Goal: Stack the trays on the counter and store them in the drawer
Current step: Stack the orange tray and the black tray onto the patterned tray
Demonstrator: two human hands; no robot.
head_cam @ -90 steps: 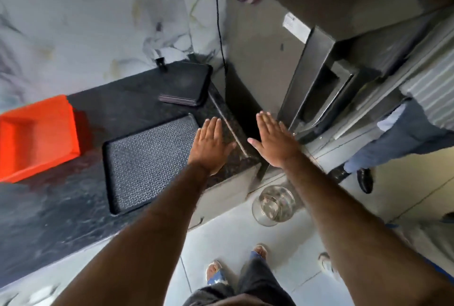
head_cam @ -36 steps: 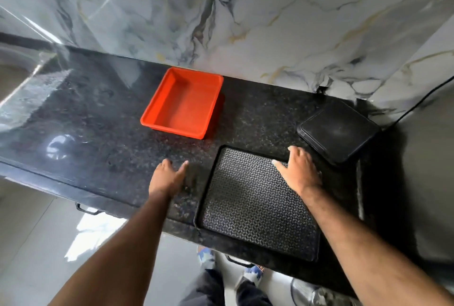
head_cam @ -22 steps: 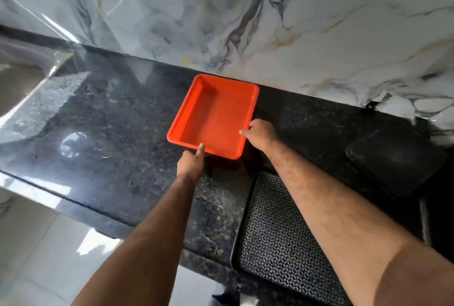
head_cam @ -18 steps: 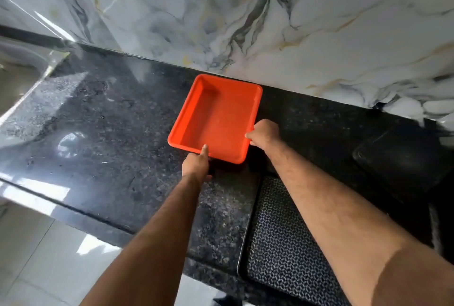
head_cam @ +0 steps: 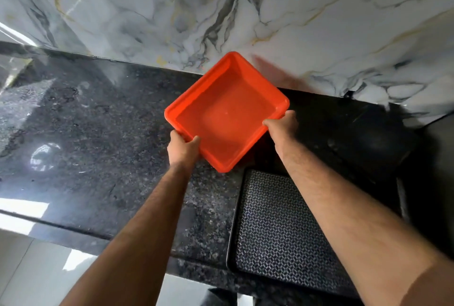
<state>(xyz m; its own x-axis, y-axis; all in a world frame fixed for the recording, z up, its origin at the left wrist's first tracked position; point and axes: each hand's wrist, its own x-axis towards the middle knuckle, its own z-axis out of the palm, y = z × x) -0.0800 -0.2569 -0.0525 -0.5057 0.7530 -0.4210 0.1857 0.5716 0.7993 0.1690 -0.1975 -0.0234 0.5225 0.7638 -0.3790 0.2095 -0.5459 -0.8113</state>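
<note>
Both hands (head_cam: pixel 281 126) gripping orange tray (head_cam: pixel 227 111), turned cornerwise

Bare counter (head_cam: pixel 93 133) left — trays right

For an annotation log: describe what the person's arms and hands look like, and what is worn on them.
Both forearms are bare all the way to the frame edge, with no sleeves in view. The left hand and right hand wear no gloves; no watch, bracelet or ring shows. Fine hair covers the forearms.
</note>
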